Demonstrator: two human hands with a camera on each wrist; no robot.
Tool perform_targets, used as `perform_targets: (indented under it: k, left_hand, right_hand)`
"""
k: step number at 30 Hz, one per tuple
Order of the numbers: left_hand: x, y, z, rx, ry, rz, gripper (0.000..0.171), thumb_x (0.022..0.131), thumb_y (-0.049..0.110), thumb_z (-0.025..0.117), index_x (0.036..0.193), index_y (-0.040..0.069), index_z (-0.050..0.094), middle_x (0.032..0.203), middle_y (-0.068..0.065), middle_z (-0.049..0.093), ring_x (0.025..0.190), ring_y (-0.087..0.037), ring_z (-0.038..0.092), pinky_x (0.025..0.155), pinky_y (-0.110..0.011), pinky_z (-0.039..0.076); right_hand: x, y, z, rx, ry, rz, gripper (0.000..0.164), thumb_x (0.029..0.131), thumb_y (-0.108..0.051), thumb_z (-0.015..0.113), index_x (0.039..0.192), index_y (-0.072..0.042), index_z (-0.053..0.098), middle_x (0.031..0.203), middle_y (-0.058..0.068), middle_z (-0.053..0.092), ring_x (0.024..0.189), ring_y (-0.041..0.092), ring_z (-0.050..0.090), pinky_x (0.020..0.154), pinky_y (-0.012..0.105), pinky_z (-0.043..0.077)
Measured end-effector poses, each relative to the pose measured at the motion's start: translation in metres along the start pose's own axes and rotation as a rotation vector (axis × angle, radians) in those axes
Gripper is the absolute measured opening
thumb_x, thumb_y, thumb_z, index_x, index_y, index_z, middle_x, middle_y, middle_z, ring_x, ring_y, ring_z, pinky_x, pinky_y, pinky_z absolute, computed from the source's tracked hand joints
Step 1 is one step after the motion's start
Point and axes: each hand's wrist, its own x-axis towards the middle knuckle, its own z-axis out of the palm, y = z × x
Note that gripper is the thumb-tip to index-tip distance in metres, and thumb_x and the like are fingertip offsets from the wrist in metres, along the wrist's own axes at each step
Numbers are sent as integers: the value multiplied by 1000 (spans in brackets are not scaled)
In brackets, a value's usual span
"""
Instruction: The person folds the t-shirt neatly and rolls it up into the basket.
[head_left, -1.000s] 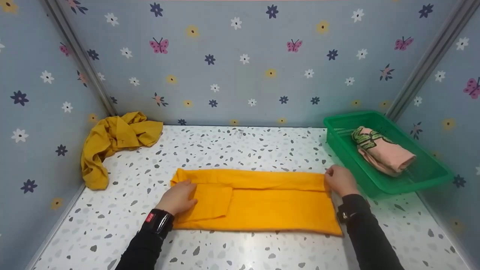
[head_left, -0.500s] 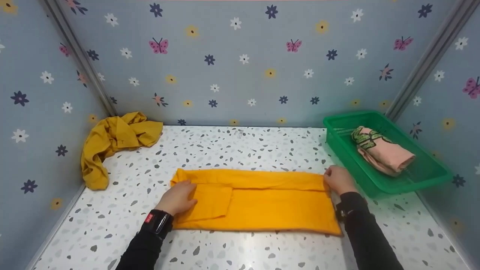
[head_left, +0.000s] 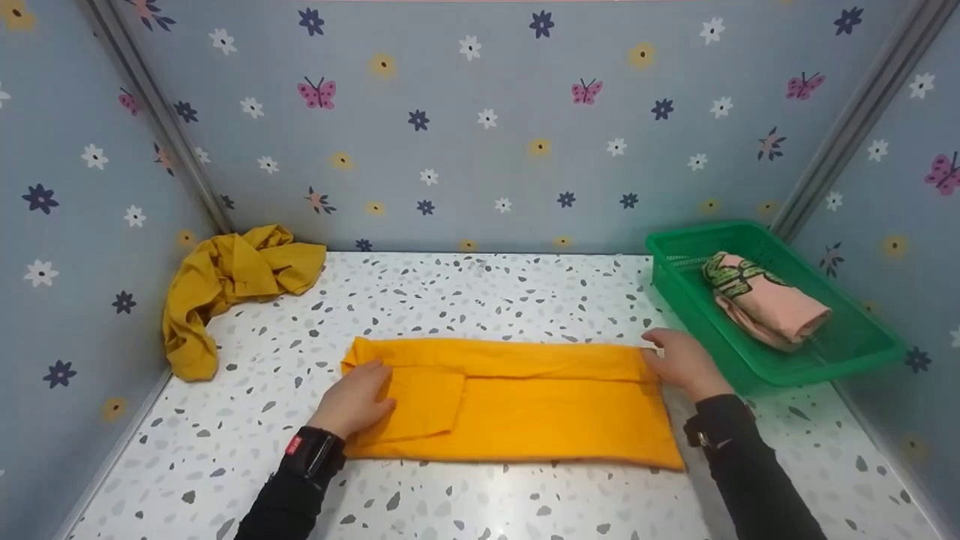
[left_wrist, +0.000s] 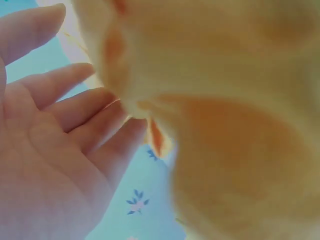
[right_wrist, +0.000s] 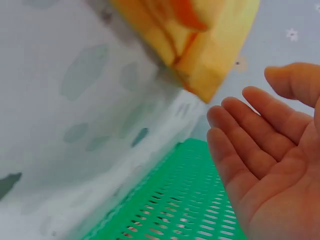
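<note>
A bright yellow garment point(head_left: 555, 416) lies folded into a long flat strip on the table, with a squarish flap point(head_left: 427, 401) on its left part. My left hand point(head_left: 356, 399) rests on the strip's left end; in the left wrist view its fingers point(left_wrist: 65, 82) look loosely extended against blurred yellow cloth. At the far right corner is my right hand point(head_left: 684, 364), thumb and fingers spread apart. The right wrist view shows that hand point(right_wrist: 270, 145) with nothing in its palm, beside a corner of the garment point(right_wrist: 210, 65).
A green plastic basket point(head_left: 694, 322) stands at the right, holding a folded pink garment point(head_left: 780, 307) with a green print. Crumpled mustard cloth point(head_left: 240, 270) lies at the back left. Flower-patterned walls point(head_left: 480, 165) enclose the speckled table point(head_left: 480, 300) at the back and sides.
My right hand has let go of the garment's far right corner and its fingers have spread. My left hand and the folded strip have hardly moved.
</note>
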Motion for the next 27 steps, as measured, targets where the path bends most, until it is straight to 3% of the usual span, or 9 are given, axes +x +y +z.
perform_targets:
  k: [5,15,23,27]
  left_hand:
    - [-9,12,-4,-3,-9,-14,59,84,24,63,132,-5,43,140,-22,36,129,-34,32,105,-47,22]
    - [-32,25,-1,20,-23,41,62,84,28,64,132,-5,43,141,-21,35,131,-31,30,106,-44,23]
    - [-45,30,6,55,-31,98,62,83,30,64,131,-4,45,139,-20,37,129,-31,33,105,-44,25]
    - [-50,32,9,64,-29,107,62,83,30,64,131,-4,45,139,-20,38,129,-30,33,105,-45,25]
  right_hand:
    - [-14,-14,-1,-11,-37,-63,47,90,-28,57,130,-5,48,131,17,47,118,35,41,98,54,31]
    - [-42,-24,13,-47,59,-288,40,87,-22,62,121,-2,57,118,13,57,111,32,50,95,49,36]
    - [-66,-25,26,-69,18,-365,41,84,-23,66,120,-5,58,114,8,59,106,27,52,93,46,39]
    - [-75,-27,31,-104,-23,-343,45,83,-28,66,122,-7,57,117,6,59,107,25,52,93,45,38]
